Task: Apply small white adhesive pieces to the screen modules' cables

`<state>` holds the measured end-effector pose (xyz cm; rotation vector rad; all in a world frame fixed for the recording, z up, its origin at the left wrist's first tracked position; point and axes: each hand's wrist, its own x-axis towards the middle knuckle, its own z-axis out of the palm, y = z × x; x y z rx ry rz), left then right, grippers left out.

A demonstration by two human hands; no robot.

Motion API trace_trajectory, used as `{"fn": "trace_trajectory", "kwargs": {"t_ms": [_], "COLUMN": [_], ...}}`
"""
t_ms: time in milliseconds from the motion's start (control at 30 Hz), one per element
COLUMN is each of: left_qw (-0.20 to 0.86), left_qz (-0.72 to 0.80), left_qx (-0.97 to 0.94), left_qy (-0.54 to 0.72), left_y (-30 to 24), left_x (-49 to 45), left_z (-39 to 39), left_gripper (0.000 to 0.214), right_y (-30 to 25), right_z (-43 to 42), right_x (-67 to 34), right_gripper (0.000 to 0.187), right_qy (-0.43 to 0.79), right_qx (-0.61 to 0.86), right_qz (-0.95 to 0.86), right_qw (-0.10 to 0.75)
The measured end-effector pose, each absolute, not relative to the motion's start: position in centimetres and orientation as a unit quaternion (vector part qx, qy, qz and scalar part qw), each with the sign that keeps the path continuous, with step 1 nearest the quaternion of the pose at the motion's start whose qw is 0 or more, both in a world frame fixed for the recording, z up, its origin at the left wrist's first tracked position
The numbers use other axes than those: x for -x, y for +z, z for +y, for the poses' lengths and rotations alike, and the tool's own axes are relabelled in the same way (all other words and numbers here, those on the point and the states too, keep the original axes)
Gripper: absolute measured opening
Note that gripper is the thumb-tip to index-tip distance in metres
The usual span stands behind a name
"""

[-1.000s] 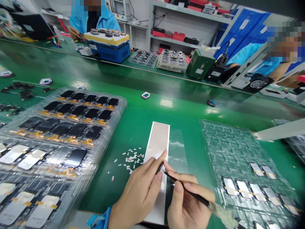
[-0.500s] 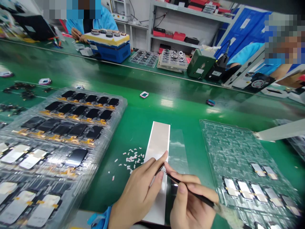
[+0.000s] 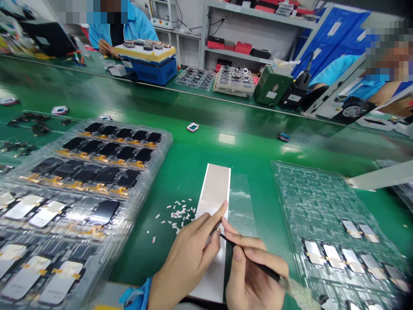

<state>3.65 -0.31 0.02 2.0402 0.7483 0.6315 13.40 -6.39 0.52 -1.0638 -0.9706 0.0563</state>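
My left hand [image 3: 190, 258] is pinched closed, thumb and forefinger meeting over a long pale strip [image 3: 214, 189] that lies on the green table [image 3: 193, 159]. What the fingers pinch is too small to name. My right hand [image 3: 254, 275] grips black tweezers [image 3: 248, 260], whose tip touches the left fingertips. A scatter of small white peeled bits [image 3: 177, 214] lies just left of the strip.
Clear trays of dark and pale screen parts [image 3: 80, 181] fill the left. A clear tray [image 3: 322, 215] with several pale parts is on the right. Two small parts [image 3: 192, 126] lie on the belt. Other people in blue sit across it, behind a blue-yellow machine [image 3: 146, 58].
Both hands stay almost in place over the strip; the tweezers shift slightly. The small parts on the belt have drifted left.
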Motion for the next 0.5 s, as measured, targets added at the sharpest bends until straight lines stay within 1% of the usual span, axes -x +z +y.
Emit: {"fn": "trace_trajectory", "kwargs": {"t_ms": [233,333,400,500], "left_qw": [0.432,0.420,0.399,0.324], "left_qz": [0.308,0.306,0.311,0.379], "left_qx": [-0.816,-0.821,-0.824,-0.814], "left_qy": [0.229,0.235,0.254,0.298], "left_y": [0.5,1.2,1.9,3.3], "left_x": [-3.9,-4.0,-3.1,0.6], "left_z": [-0.1,-0.5,-1.1,-1.9], "left_gripper": [0.055,0.050,0.043,0.020], "right_y": [0.5,0.6,0.5,-0.4], "right_z": [-6.2,-6.3,-6.6,-7.3], "right_x": [-13.8,-13.7,-13.9,-14.9], "right_gripper": [0.027,0.026,0.022,0.009], "right_qy": [0.021,-0.017,-0.035,-0.021], "right_qx": [0.478,0.482,0.520,0.556], "right_qz": [-0.460,-0.444,-0.401,-0.393], "right_qw": [0.748,0.755,0.753,0.732]}}
